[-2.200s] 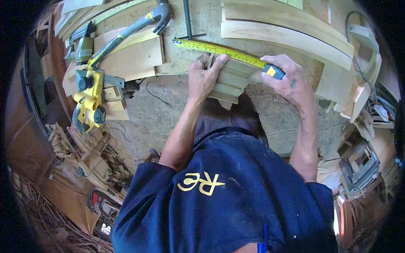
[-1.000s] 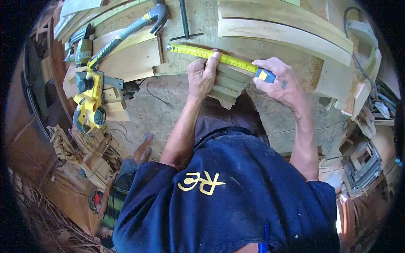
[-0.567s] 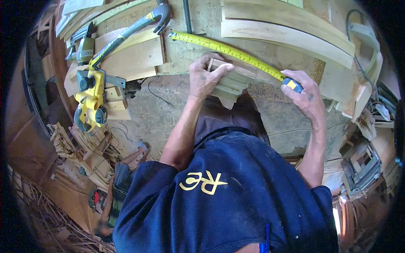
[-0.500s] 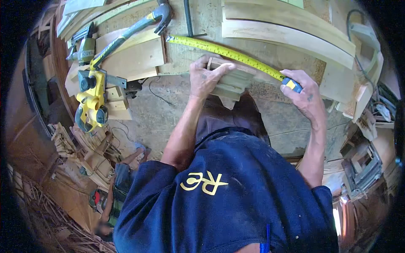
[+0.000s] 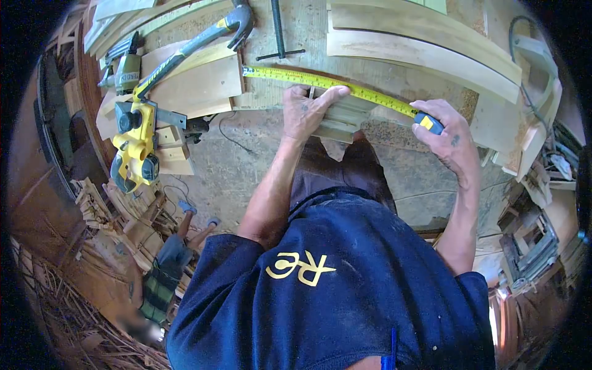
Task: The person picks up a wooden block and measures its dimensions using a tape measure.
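A grooved wooden block [image 5: 343,116], pale with stepped edges, is gripped in my left hand [image 5: 306,112] at the bench's near edge. My left thumb reaches over its top, right at the lower edge of the yellow tape blade [image 5: 296,76]. My right hand [image 5: 449,128] is wrapped round the blue and yellow tape measure [image 5: 428,123]. The blade runs leftward from the case, above the block, and its end lies close to a flat board [image 5: 197,86]. My left palm side and part of the block are hidden.
A hammer [image 5: 194,49] and a yellow power planer [image 5: 134,142] lie at left. A clamp screw [image 5: 279,31] stands behind the tape. Curved planks [image 5: 419,58] are stacked at the back right. Another person [image 5: 163,271] is at lower left, near scrap wood [image 5: 61,302].
My left hand has shifted slightly right, its thumb now against the blade's edge, and the block shows less. The other person has moved down and left. My right hand has barely moved.
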A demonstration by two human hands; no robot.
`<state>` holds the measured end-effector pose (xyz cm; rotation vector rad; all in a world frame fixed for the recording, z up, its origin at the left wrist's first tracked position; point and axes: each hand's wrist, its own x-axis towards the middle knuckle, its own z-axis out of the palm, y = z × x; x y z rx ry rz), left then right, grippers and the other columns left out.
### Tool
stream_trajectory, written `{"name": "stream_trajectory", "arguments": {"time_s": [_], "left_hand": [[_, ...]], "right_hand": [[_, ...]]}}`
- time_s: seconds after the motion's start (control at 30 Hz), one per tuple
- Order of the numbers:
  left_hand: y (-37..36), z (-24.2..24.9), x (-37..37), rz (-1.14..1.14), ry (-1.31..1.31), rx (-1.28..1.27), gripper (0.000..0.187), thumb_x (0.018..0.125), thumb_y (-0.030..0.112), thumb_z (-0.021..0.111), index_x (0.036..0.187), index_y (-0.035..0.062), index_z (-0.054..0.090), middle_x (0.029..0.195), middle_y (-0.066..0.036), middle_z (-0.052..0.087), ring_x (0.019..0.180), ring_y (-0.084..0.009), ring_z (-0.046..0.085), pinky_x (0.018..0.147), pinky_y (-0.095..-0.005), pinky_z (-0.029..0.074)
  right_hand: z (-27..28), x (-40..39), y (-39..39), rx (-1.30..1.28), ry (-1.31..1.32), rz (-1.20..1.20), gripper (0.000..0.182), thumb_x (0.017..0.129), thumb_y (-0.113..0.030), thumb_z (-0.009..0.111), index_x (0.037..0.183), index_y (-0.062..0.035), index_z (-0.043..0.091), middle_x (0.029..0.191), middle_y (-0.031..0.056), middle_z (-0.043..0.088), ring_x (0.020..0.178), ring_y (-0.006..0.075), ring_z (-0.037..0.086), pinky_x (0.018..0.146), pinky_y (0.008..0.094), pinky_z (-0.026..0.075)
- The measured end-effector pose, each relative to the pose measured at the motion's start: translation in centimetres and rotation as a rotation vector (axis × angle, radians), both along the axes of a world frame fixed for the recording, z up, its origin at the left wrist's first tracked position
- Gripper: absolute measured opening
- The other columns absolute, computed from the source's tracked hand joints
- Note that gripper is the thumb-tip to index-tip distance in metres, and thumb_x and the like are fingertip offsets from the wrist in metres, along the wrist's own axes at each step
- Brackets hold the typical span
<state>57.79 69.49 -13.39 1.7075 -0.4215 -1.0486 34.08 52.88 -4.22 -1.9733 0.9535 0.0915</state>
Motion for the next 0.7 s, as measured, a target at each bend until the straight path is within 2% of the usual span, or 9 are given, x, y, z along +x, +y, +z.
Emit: {"name": "stream_trajectory", "arguments": {"time_s": [0.03,0.47,0.53,0.7], "left_hand": [[-0.02,0.09,0.11,-0.008,0.002,0.016,0.032,0.082,0.024,0.089,0.095,-0.0024,0.078,0.086,-0.008,0.078,0.074,-0.0113,0.071,0.068,-0.0287,0.059],[-0.54,0.70,0.36,-0.022,0.005,0.066,0.035,0.083,0.025,0.088,0.100,-0.0049,0.077,0.090,-0.010,0.078,0.078,-0.0143,0.072,0.073,-0.0307,0.059],[-0.70,0.84,0.39,-0.020,0.001,0.074,0.036,0.083,0.025,0.088,0.099,-0.0050,0.077,0.090,-0.011,0.078,0.078,-0.0144,0.072,0.073,-0.0308,0.059],[-0.70,0.91,0.64,-0.030,0.005,0.092,0.036,0.082,0.025,0.088,0.099,-0.0050,0.077,0.090,-0.011,0.078,0.077,-0.0149,0.072,0.072,-0.0308,0.059]], "right_hand": [[-0.19,-0.03,0.01,-0.023,-0.016,0.009,0.039,0.083,-0.022,0.076,0.119,-0.0062,0.073,0.109,0.0143,0.070,0.103,0.0291,0.069,0.089,0.0379,0.053],[-0.59,-0.53,0.01,-0.033,-0.019,0.004,0.039,0.083,-0.022,0.076,0.119,-0.0065,0.073,0.109,0.0132,0.070,0.102,0.0284,0.069,0.090,0.0380,0.054],[-0.04,-0.29,-0.07,0.042,0.047,-0.023,0.042,0.083,-0.018,0.077,0.122,-0.0023,0.073,0.118,0.0149,0.070,0.112,0.0279,0.067,0.101,0.0369,0.049],[-0.05,-0.66,-0.24,0.069,0.058,-0.030,0.042,0.083,-0.018,0.077,0.122,-0.0022,0.072,0.118,0.0147,0.070,0.113,0.0274,0.067,0.101,0.0369,0.049]]}}
